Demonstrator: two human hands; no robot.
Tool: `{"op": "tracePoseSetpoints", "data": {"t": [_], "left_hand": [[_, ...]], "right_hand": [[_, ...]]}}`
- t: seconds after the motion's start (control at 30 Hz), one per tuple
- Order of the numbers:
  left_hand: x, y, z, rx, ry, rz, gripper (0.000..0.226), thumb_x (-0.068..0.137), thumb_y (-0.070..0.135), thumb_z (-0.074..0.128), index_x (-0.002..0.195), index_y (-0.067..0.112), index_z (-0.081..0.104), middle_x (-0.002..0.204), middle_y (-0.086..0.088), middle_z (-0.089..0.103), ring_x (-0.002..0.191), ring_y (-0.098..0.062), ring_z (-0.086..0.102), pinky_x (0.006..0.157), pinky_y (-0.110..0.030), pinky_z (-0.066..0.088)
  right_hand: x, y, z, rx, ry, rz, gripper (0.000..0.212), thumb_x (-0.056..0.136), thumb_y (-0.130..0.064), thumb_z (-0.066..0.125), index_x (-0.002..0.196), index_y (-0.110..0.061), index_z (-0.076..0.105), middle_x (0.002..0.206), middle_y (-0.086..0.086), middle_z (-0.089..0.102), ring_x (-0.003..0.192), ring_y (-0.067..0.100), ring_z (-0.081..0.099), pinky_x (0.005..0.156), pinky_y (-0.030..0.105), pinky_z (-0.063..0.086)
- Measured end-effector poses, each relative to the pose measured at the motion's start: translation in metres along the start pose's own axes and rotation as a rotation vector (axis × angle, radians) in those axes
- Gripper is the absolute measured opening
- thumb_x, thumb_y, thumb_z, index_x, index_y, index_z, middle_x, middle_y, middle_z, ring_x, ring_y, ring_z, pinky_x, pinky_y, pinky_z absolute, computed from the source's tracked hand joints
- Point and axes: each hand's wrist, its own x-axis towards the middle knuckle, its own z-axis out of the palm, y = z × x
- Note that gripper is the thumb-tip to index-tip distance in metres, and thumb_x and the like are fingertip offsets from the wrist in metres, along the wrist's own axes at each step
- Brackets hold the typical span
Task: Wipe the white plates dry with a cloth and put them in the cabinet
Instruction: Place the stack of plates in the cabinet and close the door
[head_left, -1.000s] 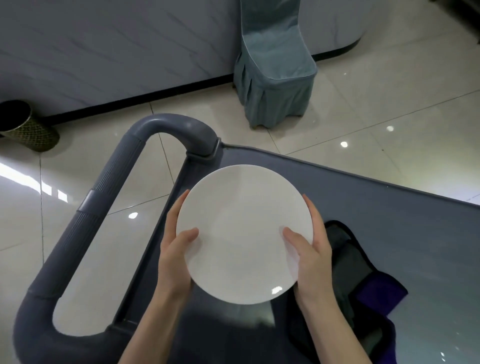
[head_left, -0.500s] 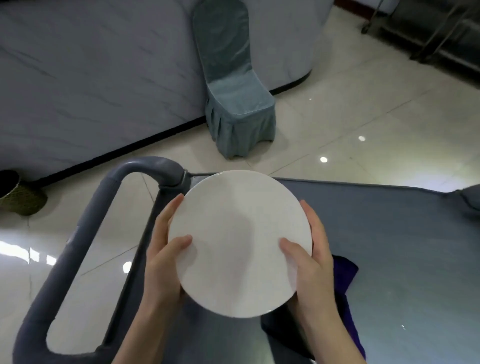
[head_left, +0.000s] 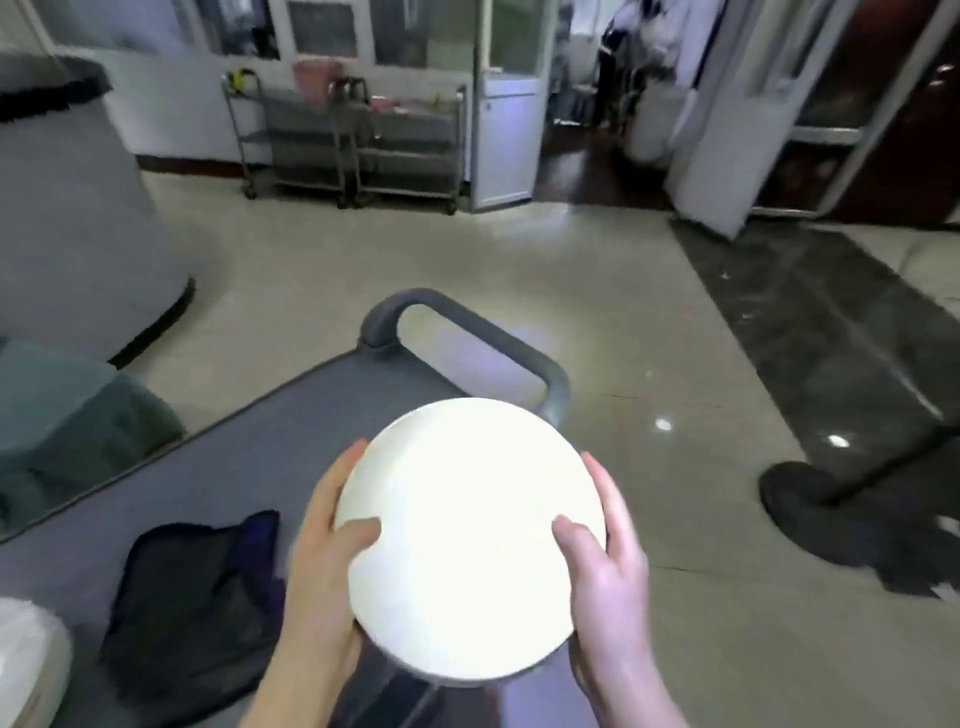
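I hold one round white plate (head_left: 470, 540) in front of me with both hands, above the near end of a grey cart. My left hand (head_left: 324, 551) grips its left rim, thumb on the face and fingers behind. On the opposite rim, my right hand (head_left: 605, 566) grips the same way. A dark cloth (head_left: 192, 597) with a purple edge lies crumpled on the grey cart top (head_left: 270, 441), left of the plate. Part of a white stack, likely plates (head_left: 26, 665), shows at the lower left corner.
The cart's grey loop handle (head_left: 467, 332) is beyond the plate. A teal-covered chair (head_left: 67, 426) stands at the left. Metal trolleys (head_left: 353, 145) stand by the far wall beside a doorway. A black fan base (head_left: 852, 525) sits on the tiled floor at right.
My head has swung to the right, so the view now faces the room and doorway instead of the wall. Both hands still hold the plate; the cloth now lies to its left.
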Motion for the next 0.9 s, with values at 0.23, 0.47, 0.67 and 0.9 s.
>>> {"op": "tracePoseSetpoints", "data": {"t": [0.23, 0.47, 0.67, 0.9], "left_hand": [[-0.096, -0.082, 0.223, 0.134, -0.541, -0.088, 0.066, 0.072, 0.000, 0.053, 0.108, 0.052, 0.068, 0.113, 0.005, 0.072, 0.096, -0.024, 0.071, 0.071, -0.043, 0.059], [-0.258, -0.160, 0.402, 0.204, -1.051, -0.324, 0.067, 0.051, 0.011, 0.056, 0.107, 0.045, 0.071, 0.116, -0.002, 0.071, 0.106, -0.034, 0.065, 0.075, -0.043, 0.055], [-0.412, -0.241, 0.497, 0.228, -1.483, -0.519, 0.064, 0.071, -0.011, 0.048, 0.114, 0.032, 0.070, 0.124, -0.005, 0.068, 0.108, -0.035, 0.064, 0.077, -0.043, 0.053], [-0.596, -0.307, 0.569, 0.242, -1.821, -0.667, 0.067, 0.053, 0.007, 0.064, 0.116, 0.027, 0.071, 0.122, 0.000, 0.070, 0.117, -0.027, 0.060, 0.095, -0.050, 0.048]], "right_hand": [[-0.048, -0.047, -0.251, 0.133, 0.513, -0.078, 0.055, 0.072, -0.012, 0.068, 0.121, -0.038, 0.067, 0.113, -0.013, 0.072, 0.104, 0.014, 0.068, 0.078, 0.034, 0.060], [-0.163, -0.054, -0.444, 0.207, 1.128, -0.158, 0.057, 0.089, 0.002, 0.058, 0.113, -0.048, 0.068, 0.121, -0.010, 0.068, 0.110, 0.023, 0.062, 0.096, 0.051, 0.052], [-0.275, -0.054, -0.552, 0.257, 1.569, -0.283, 0.049, 0.085, 0.011, 0.060, 0.111, -0.031, 0.066, 0.103, -0.015, 0.072, 0.088, 0.005, 0.069, 0.069, 0.024, 0.056], [-0.382, -0.055, -0.668, 0.222, 1.920, -0.315, 0.050, 0.082, 0.006, 0.061, 0.112, -0.033, 0.071, 0.101, -0.017, 0.075, 0.087, -0.002, 0.068, 0.065, 0.022, 0.053]]}}
